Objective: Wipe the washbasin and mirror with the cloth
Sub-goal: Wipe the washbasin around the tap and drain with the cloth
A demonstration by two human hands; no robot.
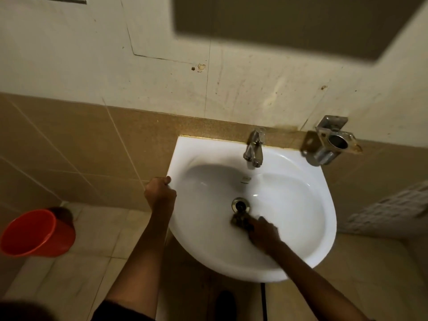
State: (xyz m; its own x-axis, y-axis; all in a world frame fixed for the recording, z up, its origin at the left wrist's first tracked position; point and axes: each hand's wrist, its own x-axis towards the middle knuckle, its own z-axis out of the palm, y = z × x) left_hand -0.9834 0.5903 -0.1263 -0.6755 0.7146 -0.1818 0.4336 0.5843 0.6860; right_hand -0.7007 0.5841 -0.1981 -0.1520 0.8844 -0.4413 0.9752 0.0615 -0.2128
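Observation:
A white washbasin (289,246) is fixed to the tiled wall, with a metal tap (253,147) at its back and a drain (240,204) in the bowl. My right hand (262,232) is inside the bowl just below the drain, shut on a dark, blurred cloth (240,221) pressed against the porcelain. My left hand (159,193) grips the basin's left rim. The mirror (301,22) hangs on the wall above, dark, only its lower part in view.
A metal holder (331,144) sticks out of the wall right of the tap. An orange bucket (37,232) stands on the floor tiles at the left. A patterned mat or grating (389,209) lies at the right edge.

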